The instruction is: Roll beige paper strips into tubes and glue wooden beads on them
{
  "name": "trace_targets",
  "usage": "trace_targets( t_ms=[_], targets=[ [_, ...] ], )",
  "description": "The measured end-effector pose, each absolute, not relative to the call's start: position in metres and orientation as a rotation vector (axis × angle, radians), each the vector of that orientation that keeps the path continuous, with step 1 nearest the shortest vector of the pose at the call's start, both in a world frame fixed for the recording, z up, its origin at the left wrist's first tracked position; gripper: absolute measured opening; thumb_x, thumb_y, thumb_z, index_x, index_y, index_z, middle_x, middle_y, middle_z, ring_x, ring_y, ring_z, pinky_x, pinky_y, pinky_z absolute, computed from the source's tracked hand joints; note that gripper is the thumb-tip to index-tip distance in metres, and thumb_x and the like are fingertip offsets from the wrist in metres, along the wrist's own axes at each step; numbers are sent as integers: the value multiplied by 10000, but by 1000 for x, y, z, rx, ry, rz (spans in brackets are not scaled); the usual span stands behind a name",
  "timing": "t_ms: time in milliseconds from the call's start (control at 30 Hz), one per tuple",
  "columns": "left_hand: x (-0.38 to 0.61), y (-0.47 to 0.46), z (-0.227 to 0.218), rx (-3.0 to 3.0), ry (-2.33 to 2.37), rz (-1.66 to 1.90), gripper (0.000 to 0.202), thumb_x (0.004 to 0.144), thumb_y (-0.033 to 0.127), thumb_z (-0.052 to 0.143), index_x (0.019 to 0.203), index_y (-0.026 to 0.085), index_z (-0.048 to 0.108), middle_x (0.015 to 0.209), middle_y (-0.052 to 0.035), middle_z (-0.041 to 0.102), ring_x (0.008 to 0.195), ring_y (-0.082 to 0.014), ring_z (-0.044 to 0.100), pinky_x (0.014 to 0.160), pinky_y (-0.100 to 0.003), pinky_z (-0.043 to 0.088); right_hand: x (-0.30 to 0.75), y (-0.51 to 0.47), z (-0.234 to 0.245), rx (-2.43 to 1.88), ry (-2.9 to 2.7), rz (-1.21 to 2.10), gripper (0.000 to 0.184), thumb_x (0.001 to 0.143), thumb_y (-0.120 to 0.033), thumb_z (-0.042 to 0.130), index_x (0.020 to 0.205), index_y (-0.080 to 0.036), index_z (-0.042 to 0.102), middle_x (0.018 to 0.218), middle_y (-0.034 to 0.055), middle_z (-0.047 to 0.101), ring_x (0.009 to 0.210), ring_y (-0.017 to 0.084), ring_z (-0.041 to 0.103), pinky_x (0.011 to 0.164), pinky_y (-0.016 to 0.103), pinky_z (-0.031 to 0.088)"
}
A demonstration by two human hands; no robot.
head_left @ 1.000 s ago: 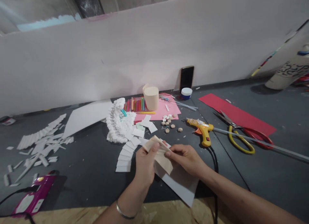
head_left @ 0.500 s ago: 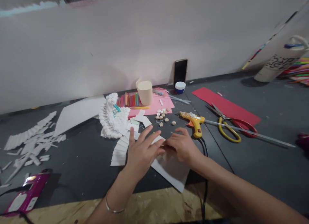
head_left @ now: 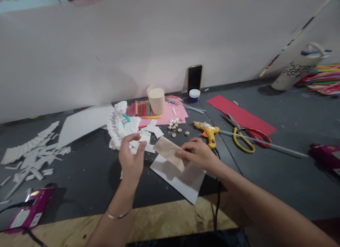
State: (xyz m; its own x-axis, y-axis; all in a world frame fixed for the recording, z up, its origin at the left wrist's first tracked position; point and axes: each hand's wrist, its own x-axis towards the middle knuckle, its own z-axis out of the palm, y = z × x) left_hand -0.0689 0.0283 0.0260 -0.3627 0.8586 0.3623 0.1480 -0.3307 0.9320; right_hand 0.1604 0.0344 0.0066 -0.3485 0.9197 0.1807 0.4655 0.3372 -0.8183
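My right hand (head_left: 198, 153) grips a folded piece of beige paper (head_left: 168, 151) by its right end, fingers closed on it. The piece is tilted above a white sheet (head_left: 179, 181) lying near the front edge. My left hand (head_left: 131, 155) is open to the left of it, thumb and forefinger apart. Small white paper rectangles (head_left: 155, 129) lie just beyond that hand, and some show through the gap between its fingers. A ruffled white paper piece (head_left: 115, 124) stands behind the left hand, partly covered by it. Pale round pieces (head_left: 174, 135) are scattered beyond the beige paper.
A yellow glue gun (head_left: 209, 132) with a long glue stick lies right, beside scissors (head_left: 244, 135) and red paper (head_left: 240, 114). A beige cup-like form (head_left: 156, 101) and a phone (head_left: 194, 78) stand behind. Paper scraps (head_left: 34, 162) and a magenta device (head_left: 30, 209) lie left.
My left hand has drawn back to the left, away from my right hand, and its fingers now curve apart. The beige paper, hidden before under my hands, now shows raised in my right hand.
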Motion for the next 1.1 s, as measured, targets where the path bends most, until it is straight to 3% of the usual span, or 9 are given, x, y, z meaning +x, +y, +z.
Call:
trace_targets(
  t_ms=[100,200,367,567,700,833,967,1100],
  targets=[
    [-45,20,20,869,993,1542,631,594,453,842,1147,234,632,1172,-89,651,1122,-241,587,965,-345,461,156,32,10,-1206,-1811,1076,325,836,-421,612,596,-208,664,557,-20,608,578,135,527,633,270,371],
    [-21,7,15,637,828,1184,655,579,480,843,1119,154,666,1165,-146,671,1093,-283,618,903,-349,503,150,29,7,-1184,-1757,1135,348,843,-422,596,586,-195,652,528,-24,562,538,119,491,550,240,342],
    [-10,2,10,546,955,1169,364,723,379,772,971,118,717,1035,-144,727,1006,-263,670,873,-356,531,145,26,-4,-1144,-1911,1051,321,852,-370,598,598,-192,679,534,-32,587,550,107,503,620,240,374],
    [-27,20,14,303,967,1312,227,844,286,662,1015,140,689,1064,-114,728,988,-226,688,908,-369,535,156,31,-4,-1198,-2072,1087,286,879,-335,562,687,-214,736,628,-12,704,555,120,564,652,262,399],
    [-30,24,16,187,963,1286,202,917,242,554,1052,141,665,1088,-94,720,981,-210,690,970,-397,508,160,35,3,-1267,-1994,984,190,855,-305,575,938,-203,712,786,14,735,678,151,616,734,300,417],
    [-26,24,15,121,965,1230,220,944,241,501,1054,135,659,1090,-94,716,981,-205,687,989,-409,499,153,29,5,-1237,-2019,871,357,788,-200,616,1143,-220,586,968,30,716,821,176,635,932,412,339],
    [-25,24,15,109,963,1201,214,945,240,497,1051,147,658,1070,-82,721,927,-193,697,947,-395,529,146,23,4,-1171,-2013,926,367,776,-212,643,1130,-229,548,975,16,697,819,174,635,951,440,303],
    [-23,23,18,95,960,1197,206,942,248,506,1035,145,657,1044,-79,726,922,-194,698,903,-376,551,144,24,1,-1201,-1901,918,205,809,-205,588,1014,-203,579,892,11,695,767,162,631,909,411,337]
  ],
)
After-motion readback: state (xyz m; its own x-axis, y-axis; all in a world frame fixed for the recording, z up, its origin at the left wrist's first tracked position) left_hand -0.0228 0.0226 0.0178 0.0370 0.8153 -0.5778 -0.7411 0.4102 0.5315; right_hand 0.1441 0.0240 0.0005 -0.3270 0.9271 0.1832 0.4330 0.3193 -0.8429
